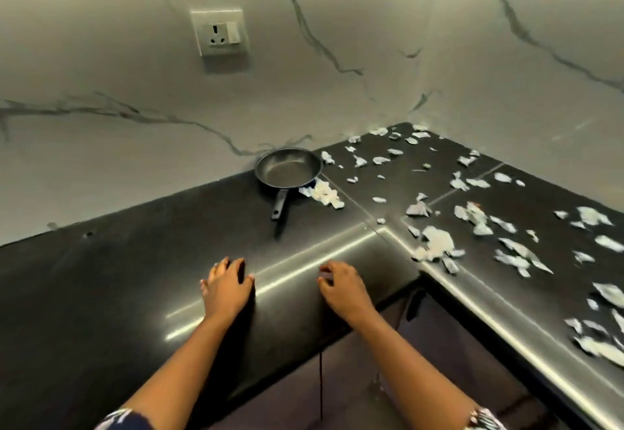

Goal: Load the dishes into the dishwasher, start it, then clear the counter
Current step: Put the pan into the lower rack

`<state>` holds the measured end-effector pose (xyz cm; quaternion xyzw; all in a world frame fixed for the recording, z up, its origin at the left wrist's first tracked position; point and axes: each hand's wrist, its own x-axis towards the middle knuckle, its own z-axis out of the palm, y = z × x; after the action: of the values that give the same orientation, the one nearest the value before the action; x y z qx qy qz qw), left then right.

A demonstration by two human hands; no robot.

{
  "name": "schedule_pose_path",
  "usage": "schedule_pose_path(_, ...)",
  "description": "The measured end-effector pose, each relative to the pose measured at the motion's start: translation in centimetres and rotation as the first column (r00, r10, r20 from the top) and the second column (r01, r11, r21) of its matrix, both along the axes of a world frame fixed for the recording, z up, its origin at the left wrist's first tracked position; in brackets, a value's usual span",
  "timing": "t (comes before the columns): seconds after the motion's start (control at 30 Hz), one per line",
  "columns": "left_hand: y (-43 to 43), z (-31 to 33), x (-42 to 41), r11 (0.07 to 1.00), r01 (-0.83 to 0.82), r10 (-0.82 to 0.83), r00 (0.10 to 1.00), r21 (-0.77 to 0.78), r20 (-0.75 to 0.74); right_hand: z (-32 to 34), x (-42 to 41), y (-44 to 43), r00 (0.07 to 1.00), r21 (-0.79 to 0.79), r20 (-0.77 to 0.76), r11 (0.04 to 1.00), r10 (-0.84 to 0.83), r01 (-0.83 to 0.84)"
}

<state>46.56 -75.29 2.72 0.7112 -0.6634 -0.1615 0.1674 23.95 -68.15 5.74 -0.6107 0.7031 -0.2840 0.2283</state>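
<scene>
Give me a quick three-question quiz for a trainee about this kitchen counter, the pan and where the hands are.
1. True or false: the frying pan stands upside down on the black counter.
2. Which side of the counter holds most of the torn paper scraps? A) left of the pan B) right of the pan
3. Fill in: the left hand and the right hand hold ____.

Key
1. False: it sits upright, empty, handle towards the person.
2. B, across the corner and the right-hand run.
3. Nothing: both rest near the counter's front edge, fingers loosely curled.
</scene>
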Motion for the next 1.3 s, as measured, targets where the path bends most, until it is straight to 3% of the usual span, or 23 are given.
schedule_pose_path(0.1, -5.9, 0.1, -0.1, 1.0, -0.012, 0.012, 1.0, -0.011, 0.022, -0.4, 0.3, -7.6, 0.992, 0.094, -0.043, 0.989, 0.117, -0.113)
schedule_pose_path(0.2, -9.2, -0.1, 0.3, 0.999, -0.015, 0.018, 0.998, -0.036, 0.064, -0.2, 1.3, -13.6, 0.989, 0.089, -0.026, 0.986, 0.145, -0.143)
schedule_pose_path(0.3, -10.0, -0.8, 0.1, 0.997, -0.045, 0.053, 0.991, -0.066, 0.124, -0.4, 2.6, -19.3, 0.959, 0.16, 0.285, 0.986, 0.003, -0.05)
schedule_pose_path(0.33, -9.9, -0.8, 0.0, 0.996, -0.047, 0.057, 0.99, -0.075, 0.133, -0.2, 3.0, -21.0, 0.885, 0.231, 0.456, 0.973, -0.09, -0.02)
schedule_pose_path(0.4, -10.2, -0.9, 0.0, 0.995, -0.052, 0.064, 0.988, -0.086, 0.142, 0.3, 3.8, -24.2, 0.609, 0.399, 0.739, 0.915, -0.288, -0.052)
schedule_pose_path(0.47, -10.4, -0.9, 0.0, 0.994, -0.058, 0.071, 0.987, -0.092, 0.145, 0.9, 4.4, -26.3, 0.307, 0.478, 0.853, 0.867, -0.422, -0.138)
schedule_pose_path(0.5, -10.4, -1.0, 0.1, 0.994, -0.06, 0.073, 0.986, -0.094, 0.15, 1.1, 4.6, -26.8, 0.217, 0.49, 0.864, 0.857, -0.454, -0.157)
schedule_pose_path(0.67, -10.7, -1.2, 0.2, 0.993, -0.067, 0.082, 0.985, -0.1, 0.152, 1.5, 5.1, -28.0, 0.099, 0.5, 0.866, 0.854, -0.49, -0.143)
schedule_pose_path(0.77, -10.7, -1.2, 0.3, 0.993, -0.061, 0.075, 0.986, -0.096, 0.146, 2.1, 4.2, -26.6, 0.134, 0.47, 0.88, 0.874, -0.455, -0.123)
schedule_pose_path(0.9, -11.3, -1.1, 0.6, 0.997, -0.045, 0.051, 0.994, -0.068, 0.093, 3.3, 2.3, -21.9, 0.296, 0.37, 0.902, 0.915, -0.314, -0.158)
schedule_pose_path(1.0, -10.9, -0.3, 0.8, 0.998, 0.023, -0.03, 0.992, -0.06, -0.12, 4.8, 0.3, -16.4, 0.369, 0.271, 0.909, 0.947, -0.193, -0.174)
schedule_pose_path(1.13, -6.6, 3.4, -0.2, 0.987, 0.05, -0.122, 0.851, -0.154, -0.51, 6.4, -2.2, -6.6, 0.472, 0.209, 0.874, 0.966, -0.115, -0.152)
schedule_pose_path(1.3, 1.5, 9.4, -1.9, 0.985, 0.107, -0.171, 0.547, -0.134, -0.819, 6.0, -3.6, 7.6, 0.686, 0.17, 0.724, 0.983, -0.076, -0.071)
